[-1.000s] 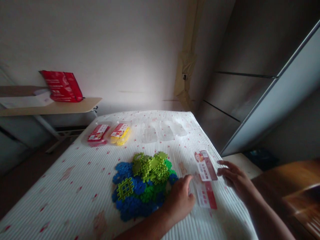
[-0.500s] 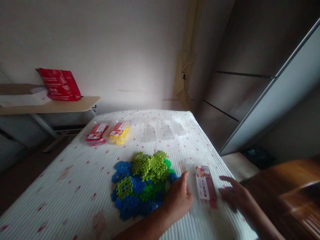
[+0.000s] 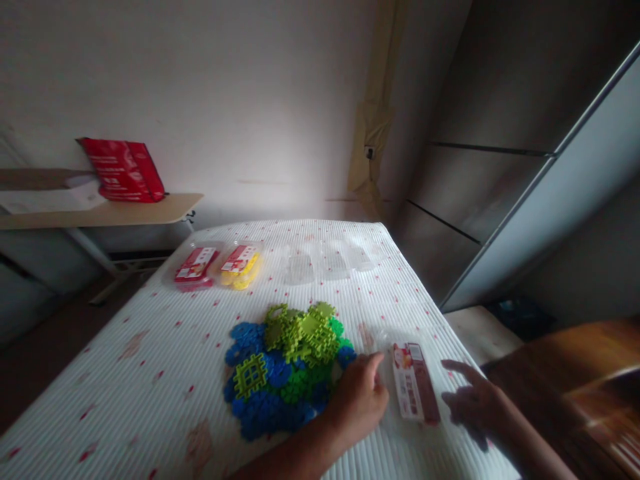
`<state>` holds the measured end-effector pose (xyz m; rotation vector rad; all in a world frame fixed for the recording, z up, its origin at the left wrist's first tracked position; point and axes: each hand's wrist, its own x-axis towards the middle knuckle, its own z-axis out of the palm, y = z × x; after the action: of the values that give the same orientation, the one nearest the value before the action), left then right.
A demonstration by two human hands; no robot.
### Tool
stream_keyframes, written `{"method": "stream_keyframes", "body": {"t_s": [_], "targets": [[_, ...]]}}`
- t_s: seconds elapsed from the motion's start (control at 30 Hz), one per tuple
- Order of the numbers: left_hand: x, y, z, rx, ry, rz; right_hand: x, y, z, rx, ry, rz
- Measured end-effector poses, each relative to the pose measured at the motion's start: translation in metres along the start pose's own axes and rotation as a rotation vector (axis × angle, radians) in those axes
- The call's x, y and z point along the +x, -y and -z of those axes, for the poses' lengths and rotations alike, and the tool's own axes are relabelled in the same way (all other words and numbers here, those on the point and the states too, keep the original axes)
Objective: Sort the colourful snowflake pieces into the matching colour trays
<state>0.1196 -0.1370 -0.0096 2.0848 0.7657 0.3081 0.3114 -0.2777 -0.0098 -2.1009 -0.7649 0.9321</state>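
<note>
Between my two hands lies a clear plastic container (image 3: pixel 416 383) with a white and dark red label; its transparent edges are hard to make out. My left hand (image 3: pixel 361 395) is at its left side, index finger and thumb apart, the other fingers curled and partly hidden. Whether it touches the rim is unclear. On the right side, my right hand (image 3: pixel 477 403) hovers by the container with its fingers spread, holding nothing. Left of my left hand is a heap of interlocking plastic pieces: yellow-green squares (image 3: pixel 305 333), green pieces (image 3: pixel 300 385) and blue pieces (image 3: pixel 267 413).
At the back left of the white bedspread (image 3: pixel 150 373) sit a container of red pieces (image 3: pixel 197 267) and one of yellow pieces (image 3: pixel 240 265). Several clear containers (image 3: pixel 334 261) stand at the back. A side table (image 3: pixel 145 210) holds a red bag (image 3: pixel 125 170). A wardrobe (image 3: pixel 480 147) stands at right.
The labelled container has shifted slightly toward me. Both hands have come a little nearer as well, and the right hand's fingers have spread farther from the container.
</note>
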Motion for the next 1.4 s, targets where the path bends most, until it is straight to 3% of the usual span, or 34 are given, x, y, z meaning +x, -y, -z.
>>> {"method": "stream_keyframes", "body": {"t_s": [0.17, 0.43, 0.53, 0.73, 1.4], "targets": [[-0.002, -0.002, -0.002, -0.019, -0.022, 0.011, 0.001, -0.003, 0.0, -0.289, 0.016, -0.043], [-0.002, 0.0, -0.003, -0.026, -0.016, -0.016, 0.006, -0.011, 0.0, -0.551, -0.114, 0.236], [-0.003, 0.0, -0.004, -0.006, -0.007, -0.031, 0.003, -0.008, 0.0, -0.56, -0.145, 0.272], [-0.005, 0.0, -0.008, 0.049, -0.01, -0.037, 0.0, 0.0, -0.003, -0.518, -0.141, 0.191], [-0.004, -0.001, -0.008, 0.09, 0.002, -0.056, 0.006, -0.008, -0.004, -0.485, -0.156, 0.236]]}}
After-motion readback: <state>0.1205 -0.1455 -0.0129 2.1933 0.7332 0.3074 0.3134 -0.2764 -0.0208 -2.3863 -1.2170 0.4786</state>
